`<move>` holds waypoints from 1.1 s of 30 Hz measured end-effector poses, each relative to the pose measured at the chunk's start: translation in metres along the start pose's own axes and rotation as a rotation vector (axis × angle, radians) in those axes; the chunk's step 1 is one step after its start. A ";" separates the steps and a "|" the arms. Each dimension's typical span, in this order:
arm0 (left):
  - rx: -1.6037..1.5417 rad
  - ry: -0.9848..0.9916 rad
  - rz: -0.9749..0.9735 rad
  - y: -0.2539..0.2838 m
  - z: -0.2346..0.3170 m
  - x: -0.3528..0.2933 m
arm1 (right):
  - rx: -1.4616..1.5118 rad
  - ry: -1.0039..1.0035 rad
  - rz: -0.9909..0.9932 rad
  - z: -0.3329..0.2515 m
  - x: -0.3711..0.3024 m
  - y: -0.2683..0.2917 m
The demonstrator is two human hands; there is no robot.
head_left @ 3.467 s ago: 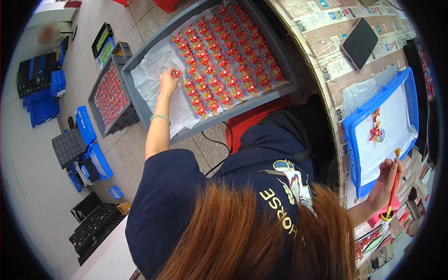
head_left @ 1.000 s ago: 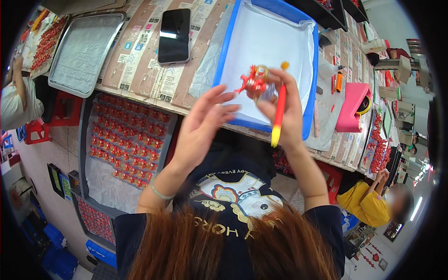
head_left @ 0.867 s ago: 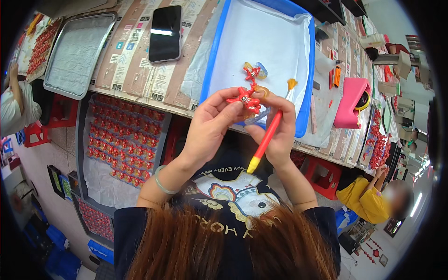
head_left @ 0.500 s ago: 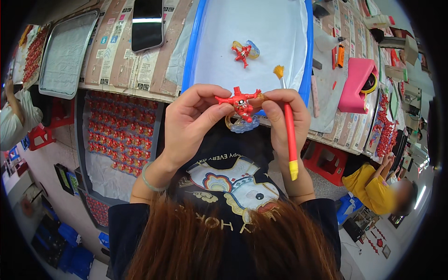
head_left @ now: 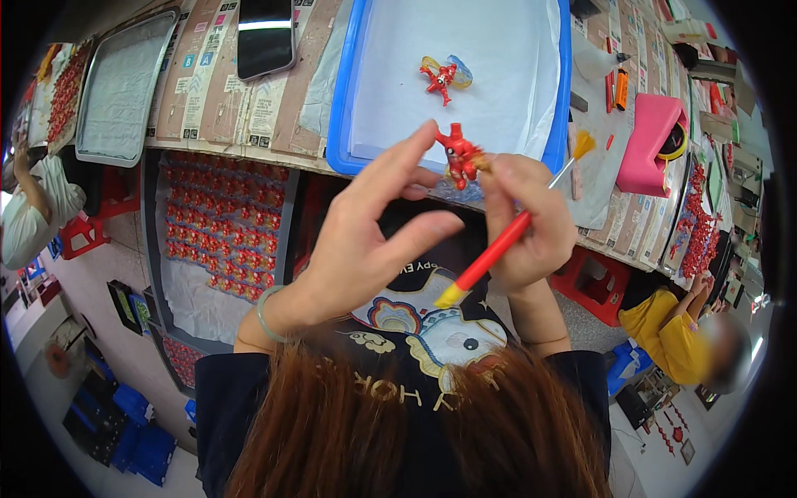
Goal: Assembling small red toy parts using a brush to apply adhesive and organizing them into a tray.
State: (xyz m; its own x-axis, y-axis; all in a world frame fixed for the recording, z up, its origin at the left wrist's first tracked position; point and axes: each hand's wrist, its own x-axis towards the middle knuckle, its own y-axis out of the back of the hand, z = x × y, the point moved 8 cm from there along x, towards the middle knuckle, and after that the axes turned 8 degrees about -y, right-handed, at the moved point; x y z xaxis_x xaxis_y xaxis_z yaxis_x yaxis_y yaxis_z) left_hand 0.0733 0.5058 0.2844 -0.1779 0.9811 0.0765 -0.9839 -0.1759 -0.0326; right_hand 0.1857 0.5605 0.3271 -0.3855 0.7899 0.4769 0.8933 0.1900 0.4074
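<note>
My right hand pinches a small red toy figurine by its side, with clear blue and yellow parts below it. Tucked in that same hand is a paintbrush with a red handle, a yellow end and orange bristles pointing up to the right. My left hand is open beside the figurine, thumb and fingers spread; its index fingertip is close to the toy, and I cannot tell if they touch. Beyond both hands, a similar figurine lies on white paper in a blue-rimmed tray.
A phone and a metal tray lie on the table to the left. Below the table's left side, a grey tray holds rows of figurines. A pink tape dispenser stands to the right. People sit at both sides.
My left hand has let go of the figurine and spread open. The right hand has turned the figurine and raised it slightly; the brush has tilted, its bristles now further right.
</note>
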 end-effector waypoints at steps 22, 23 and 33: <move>-0.160 -0.039 0.196 0.008 -0.020 0.001 | 0.253 -0.219 -0.189 -0.002 0.019 -0.028; -0.117 -0.052 0.179 0.008 -0.019 0.001 | 0.252 -0.220 -0.190 -0.003 0.020 -0.028; -0.012 -0.080 0.223 0.011 -0.021 0.002 | 0.059 -0.225 -0.145 0.012 0.019 -0.033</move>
State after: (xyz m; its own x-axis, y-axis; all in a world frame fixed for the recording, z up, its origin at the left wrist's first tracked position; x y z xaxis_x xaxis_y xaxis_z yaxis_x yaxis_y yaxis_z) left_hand 0.0622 0.5073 0.2634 -0.3920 0.9086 0.1444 -0.9200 -0.3859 -0.0693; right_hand 0.1519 0.5766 0.3136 -0.4550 0.8605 0.2293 0.8470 0.3387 0.4098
